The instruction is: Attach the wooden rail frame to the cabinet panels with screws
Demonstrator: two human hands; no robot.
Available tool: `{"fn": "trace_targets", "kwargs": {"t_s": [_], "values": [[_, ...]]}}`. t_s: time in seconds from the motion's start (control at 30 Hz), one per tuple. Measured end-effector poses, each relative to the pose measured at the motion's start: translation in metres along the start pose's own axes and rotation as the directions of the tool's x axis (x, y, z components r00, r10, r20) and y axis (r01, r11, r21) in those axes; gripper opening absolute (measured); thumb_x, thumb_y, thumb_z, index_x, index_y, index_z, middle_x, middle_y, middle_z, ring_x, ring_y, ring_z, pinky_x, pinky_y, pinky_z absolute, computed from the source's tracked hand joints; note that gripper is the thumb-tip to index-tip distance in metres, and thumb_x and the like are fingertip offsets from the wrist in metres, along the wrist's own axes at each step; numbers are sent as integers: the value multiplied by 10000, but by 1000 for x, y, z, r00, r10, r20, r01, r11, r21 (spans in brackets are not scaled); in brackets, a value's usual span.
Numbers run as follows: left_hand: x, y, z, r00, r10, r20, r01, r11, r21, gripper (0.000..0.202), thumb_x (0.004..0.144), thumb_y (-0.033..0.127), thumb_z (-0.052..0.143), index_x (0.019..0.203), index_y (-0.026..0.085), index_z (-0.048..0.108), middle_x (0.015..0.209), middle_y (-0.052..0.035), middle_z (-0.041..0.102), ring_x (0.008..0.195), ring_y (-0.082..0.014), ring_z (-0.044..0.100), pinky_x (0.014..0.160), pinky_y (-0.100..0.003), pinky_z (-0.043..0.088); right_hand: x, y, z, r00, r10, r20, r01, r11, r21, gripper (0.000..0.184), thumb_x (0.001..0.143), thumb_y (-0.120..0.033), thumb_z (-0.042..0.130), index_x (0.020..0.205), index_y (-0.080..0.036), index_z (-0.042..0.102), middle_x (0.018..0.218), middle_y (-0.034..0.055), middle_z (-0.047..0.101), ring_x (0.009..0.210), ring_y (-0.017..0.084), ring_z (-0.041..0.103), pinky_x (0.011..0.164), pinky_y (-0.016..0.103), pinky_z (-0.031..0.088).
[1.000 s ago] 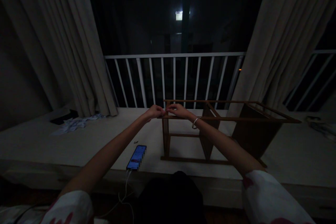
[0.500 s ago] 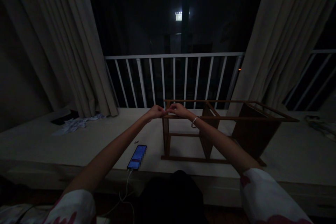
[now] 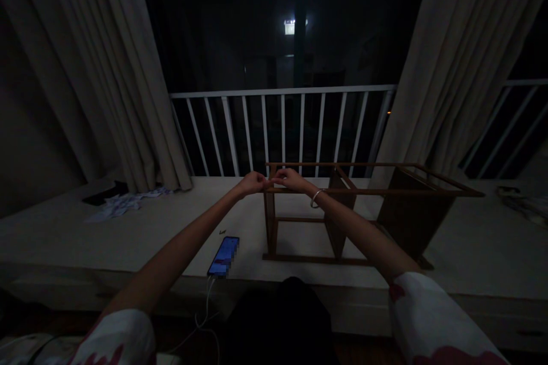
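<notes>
A brown wooden shelf frame [image 3: 308, 259] lies on its side on the pale window ledge [image 3: 180, 239]. At its left end, just over the upper front rail, my left hand [image 3: 253, 183] and my right hand [image 3: 290, 179] meet with fingertips pinched close together. Whatever is between the fingers is too small and dark to make out. My right wrist wears a light bangle [image 3: 315, 198] and hangs above the frame's rail. Below my hands, a lit phone [image 3: 224, 256] rests on the ledge, and small thin pieces [image 3: 222, 232] lie just behind it.
A white cable [image 3: 208, 302] runs from the phone over the ledge's front edge. Crumpled papers [image 3: 120, 204] and a dark flat item sit at the left by the curtain [image 3: 128, 97]. White railing [image 3: 282, 91] stands behind the ledge. Loose items [image 3: 520, 202] lie far right.
The view has shifted very slightly. My hands stay pinched at the same end of the frame, with only tiny finger movement.
</notes>
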State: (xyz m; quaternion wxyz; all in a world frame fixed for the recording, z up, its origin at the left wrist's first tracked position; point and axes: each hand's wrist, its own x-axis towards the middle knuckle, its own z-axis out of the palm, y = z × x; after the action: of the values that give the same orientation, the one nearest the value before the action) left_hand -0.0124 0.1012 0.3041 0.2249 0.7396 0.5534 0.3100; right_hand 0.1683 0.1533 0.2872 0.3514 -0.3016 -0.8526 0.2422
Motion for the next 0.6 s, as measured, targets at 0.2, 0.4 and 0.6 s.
{"fn": "trace_targets", "kwargs": {"t_s": [0.2, 0.4, 0.6], "values": [[-3, -6, -5, 989, 143, 38, -145, 986, 79, 391, 650, 498, 510, 624, 115, 585, 505, 31, 486, 474, -65, 396, 441, -174, 265, 0, 3, 1, 999, -51, 0, 51, 999, -17, 258, 734, -335, 490, 803, -115, 605, 754, 25, 606, 687, 100, 517, 656, 211, 388], [0, -9, -10, 980, 176, 93, -187, 972, 138, 290, 597, 395, 581, 671, 116, 611, 536, 22, 526, 489, -76, 435, 462, -179, 300, 1, 4, 2, 997, -77, 1, 77, 997, -23, 242, 742, -314, 479, 780, -109, 602, 741, 26, 598, 688, 102, 506, 658, 215, 384], [3, -8, -10, 982, 181, 59, -190, 954, 233, 258, 603, 374, 569, 639, 123, 612, 527, 20, 532, 476, -77, 437, 450, -179, 297, 2, 5, 2, 999, -47, 6, 48, 998, -45, 236, 735, -309, 492, 797, -110, 604, 762, 28, 604, 697, 105, 506, 675, 222, 384]]}}
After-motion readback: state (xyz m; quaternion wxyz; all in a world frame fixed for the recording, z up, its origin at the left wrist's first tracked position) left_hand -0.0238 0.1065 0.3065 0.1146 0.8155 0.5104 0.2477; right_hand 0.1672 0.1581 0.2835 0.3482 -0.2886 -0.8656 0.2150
